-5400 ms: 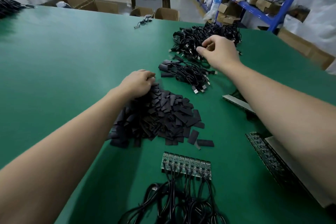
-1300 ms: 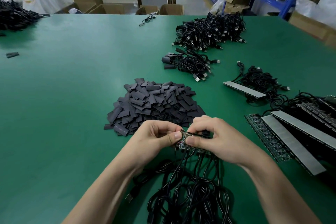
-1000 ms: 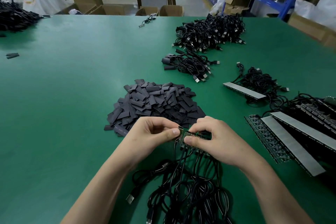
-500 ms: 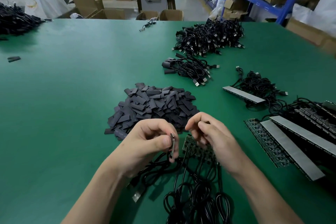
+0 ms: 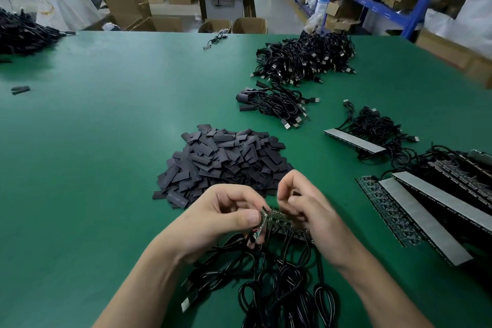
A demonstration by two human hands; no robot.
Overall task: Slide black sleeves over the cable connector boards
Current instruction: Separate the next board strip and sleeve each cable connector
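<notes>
A heap of flat black sleeves (image 5: 223,160) lies on the green table (image 5: 93,141) just beyond my hands. My left hand (image 5: 221,218) pinches one small connector board (image 5: 262,224) on its cable, between thumb and fingers, held edge-up. Right beside it, a green strip of joined connector boards (image 5: 281,221) runs under my right hand (image 5: 311,210). That hand's fingers are curled together above the strip; whether they hold anything is hidden. The boards' black cables (image 5: 279,287) coil on the table below both hands.
Sleeved cables lie in a small bundle (image 5: 274,105), with a big cable pile (image 5: 306,58) behind it. Long board panels (image 5: 426,210) and one strip with cables (image 5: 354,140) fill the right side. Another black pile (image 5: 21,34) and two loose sleeves (image 5: 20,90) lie far left.
One board has come off the strip's left end and now sits in my left hand. My right hand has let go of that end and curled up above the strip.
</notes>
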